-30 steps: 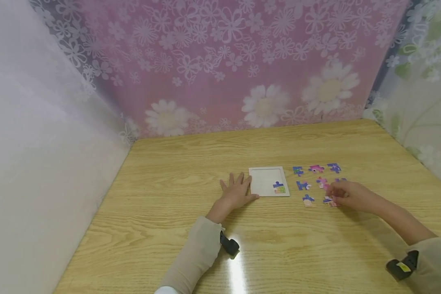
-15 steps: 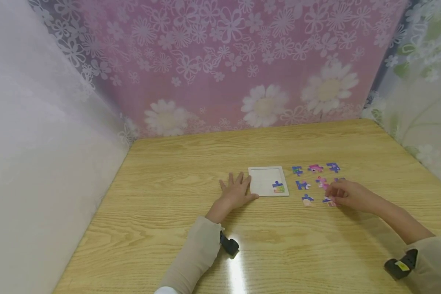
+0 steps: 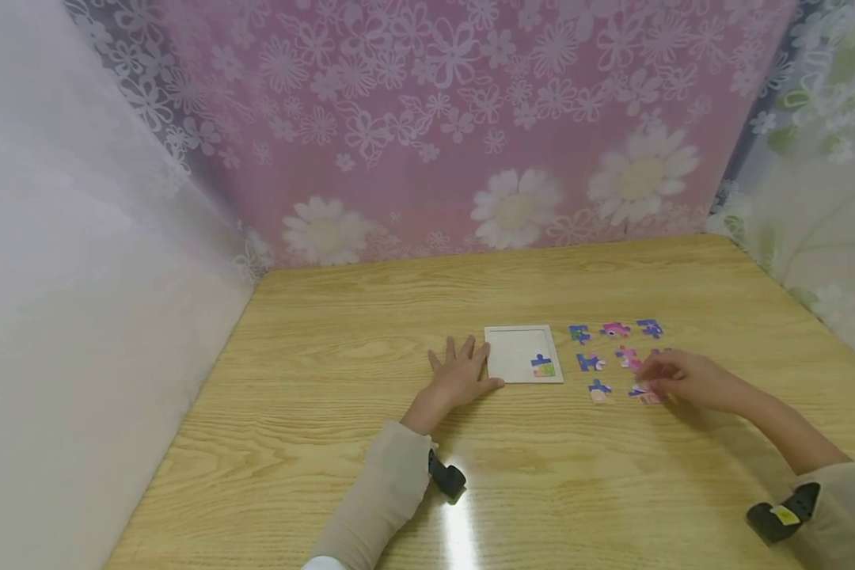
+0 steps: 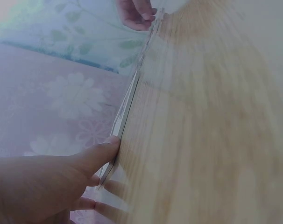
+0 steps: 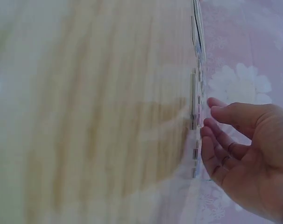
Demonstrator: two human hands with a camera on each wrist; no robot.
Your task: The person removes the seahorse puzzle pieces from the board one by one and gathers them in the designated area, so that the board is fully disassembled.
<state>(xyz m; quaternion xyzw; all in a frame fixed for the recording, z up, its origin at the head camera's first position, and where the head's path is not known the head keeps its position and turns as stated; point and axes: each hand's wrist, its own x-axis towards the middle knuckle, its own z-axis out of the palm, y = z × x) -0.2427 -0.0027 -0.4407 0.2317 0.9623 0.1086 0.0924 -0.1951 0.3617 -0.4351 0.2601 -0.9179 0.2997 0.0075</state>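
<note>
My left hand (image 3: 459, 378) lies flat on the table with its fingers spread, its thumb and forefinger touching the left side of a white puzzle tray (image 3: 509, 352). In the left wrist view its thumb (image 4: 106, 148) rests against the tray's edge. One blue-and-green jigsaw piece (image 3: 543, 367) sits in the tray's lower right corner. My right hand (image 3: 691, 381) hovers over loose jigsaw pieces, fingers loosely bent. Just below its fingers is a pink-and-white piece (image 3: 647, 394), partly hidden. In the right wrist view, thumb and fingers (image 5: 218, 149) stand apart, with no piece visible between them.
Right of the tray, several pieces lie in rough rows, among them a pink one (image 3: 615, 330), a blue one (image 3: 651, 328) and a blue-and-cream one (image 3: 598, 391). A pink floral curtain (image 3: 427, 158) hangs behind the wooden table (image 3: 342, 332).
The head view has shifted slightly. The left hand stays at the tray, and the right hand stays over the same piece with its fingers raised a little from it.
</note>
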